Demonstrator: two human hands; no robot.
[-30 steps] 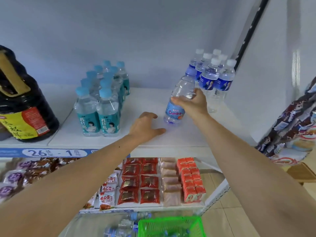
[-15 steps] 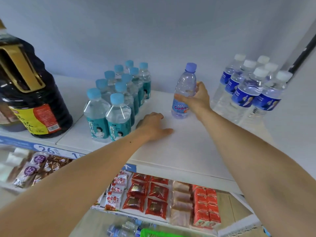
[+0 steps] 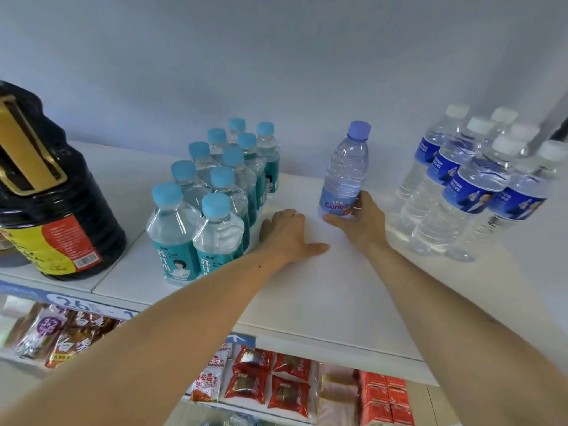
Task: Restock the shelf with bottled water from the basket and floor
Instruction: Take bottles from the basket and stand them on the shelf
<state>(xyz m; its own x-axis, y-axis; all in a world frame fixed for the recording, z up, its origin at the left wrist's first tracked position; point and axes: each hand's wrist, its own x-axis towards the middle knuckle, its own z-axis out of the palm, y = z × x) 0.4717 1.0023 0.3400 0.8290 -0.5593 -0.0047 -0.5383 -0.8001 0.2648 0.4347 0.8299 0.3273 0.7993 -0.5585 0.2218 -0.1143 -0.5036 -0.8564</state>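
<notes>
Right hand [image 3: 364,221]: your fingers grip the purple-capped water bottle [image 3: 345,173] at its label, upright on the white shelf [image 3: 322,287]. Left hand [image 3: 284,233]: spread wide, palm down, empty.

White shelf [image 3: 322,296] holds a big dark oil jug [image 3: 46,192] far left, teal-label bottles [image 3: 212,195] left of centre, one purple-capped clear bottle [image 3: 345,170] mid-frame, blue-label white-capped bottles [image 3: 470,182] on the right.

Clear glossy plastic water bottle [image 3: 344,173], matt lilac plastic cap, shiny printed film label. Smooth matt white shelf [image 3: 322,287]. Clear plastic soda bottles [image 3: 212,192] with matt blue caps. Dark glossy plastic oil jug [image 3: 52,192]. Shiny crinkled foil snack packets [image 3: 267,385] below.
</notes>
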